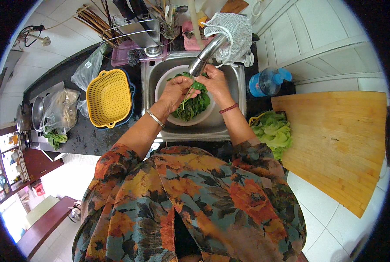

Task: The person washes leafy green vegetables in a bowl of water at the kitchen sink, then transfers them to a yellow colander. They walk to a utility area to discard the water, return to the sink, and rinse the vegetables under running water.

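Both my hands are raised over a white basin (161, 85) that sits in a stainless steel sink (239, 108). Dark leafy greens (195, 109) lie inside the basin. Between the fingertips of my left hand (177, 91) and my right hand (216, 83) is a sprig of greens (198, 85), its thin stems hanging down on the left. The sprig is gripped from both sides. A chrome faucet (201, 62) reaches down just above my fingers and hides part of them. Whether water runs from it I cannot tell.
A yellow plastic basket (109, 98) stands left of the sink, near plastic bags (69, 108). To the right are a blue-capped bottle (267, 83), lettuce (271, 129) and a large wooden board (335, 140). Behind, a rack holds knives (132, 14); a mesh cloth (237, 32) drapes the faucet.
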The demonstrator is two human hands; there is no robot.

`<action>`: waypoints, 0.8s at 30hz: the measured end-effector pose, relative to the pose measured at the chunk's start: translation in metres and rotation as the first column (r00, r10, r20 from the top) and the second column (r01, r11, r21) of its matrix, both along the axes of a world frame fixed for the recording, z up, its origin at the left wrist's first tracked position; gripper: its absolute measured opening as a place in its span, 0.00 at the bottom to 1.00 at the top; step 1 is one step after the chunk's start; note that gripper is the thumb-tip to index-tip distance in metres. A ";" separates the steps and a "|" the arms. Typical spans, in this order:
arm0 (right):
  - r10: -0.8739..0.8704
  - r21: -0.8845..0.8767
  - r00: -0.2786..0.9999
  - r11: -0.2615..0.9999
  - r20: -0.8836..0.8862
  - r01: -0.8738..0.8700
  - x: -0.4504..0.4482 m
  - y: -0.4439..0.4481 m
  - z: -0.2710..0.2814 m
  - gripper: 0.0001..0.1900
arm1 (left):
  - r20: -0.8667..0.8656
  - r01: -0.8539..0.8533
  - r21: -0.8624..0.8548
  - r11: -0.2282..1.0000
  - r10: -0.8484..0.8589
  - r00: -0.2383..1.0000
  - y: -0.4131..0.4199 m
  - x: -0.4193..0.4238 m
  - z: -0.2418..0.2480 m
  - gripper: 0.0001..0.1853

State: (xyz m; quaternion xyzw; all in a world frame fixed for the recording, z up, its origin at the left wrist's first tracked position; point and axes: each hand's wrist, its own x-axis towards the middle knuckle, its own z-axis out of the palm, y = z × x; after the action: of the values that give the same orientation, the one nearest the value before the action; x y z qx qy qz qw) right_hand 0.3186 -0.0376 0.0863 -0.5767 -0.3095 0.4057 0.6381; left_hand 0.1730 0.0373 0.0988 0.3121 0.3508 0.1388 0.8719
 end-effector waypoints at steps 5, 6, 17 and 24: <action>-0.123 0.054 0.990 0.990 -0.064 0.127 0.011 0.001 -0.007 0.13 | -0.036 0.166 -0.008 0.986 -0.166 0.986 -0.002 -0.009 0.002 0.07; -0.117 0.069 0.980 0.989 -0.160 0.129 0.014 0.001 -0.002 0.14 | -0.060 0.192 0.004 0.981 -0.191 0.980 -0.002 -0.011 0.001 0.08; -0.146 0.086 0.989 0.985 -0.036 0.149 0.015 0.014 -0.007 0.11 | -0.036 0.323 0.105 0.940 -0.321 0.946 0.000 -0.015 0.005 0.16; -0.144 0.068 0.990 0.987 0.007 0.144 0.021 0.018 -0.007 0.12 | -0.031 0.363 0.160 0.918 -0.363 0.931 0.006 -0.016 0.000 0.17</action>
State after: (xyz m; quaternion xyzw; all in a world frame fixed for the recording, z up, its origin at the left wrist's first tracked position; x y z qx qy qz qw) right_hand 0.3394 -0.0199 0.0794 -0.5781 -0.2841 0.3446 0.6829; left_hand 0.1570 0.0433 0.0993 0.4420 0.2743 0.0028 0.8540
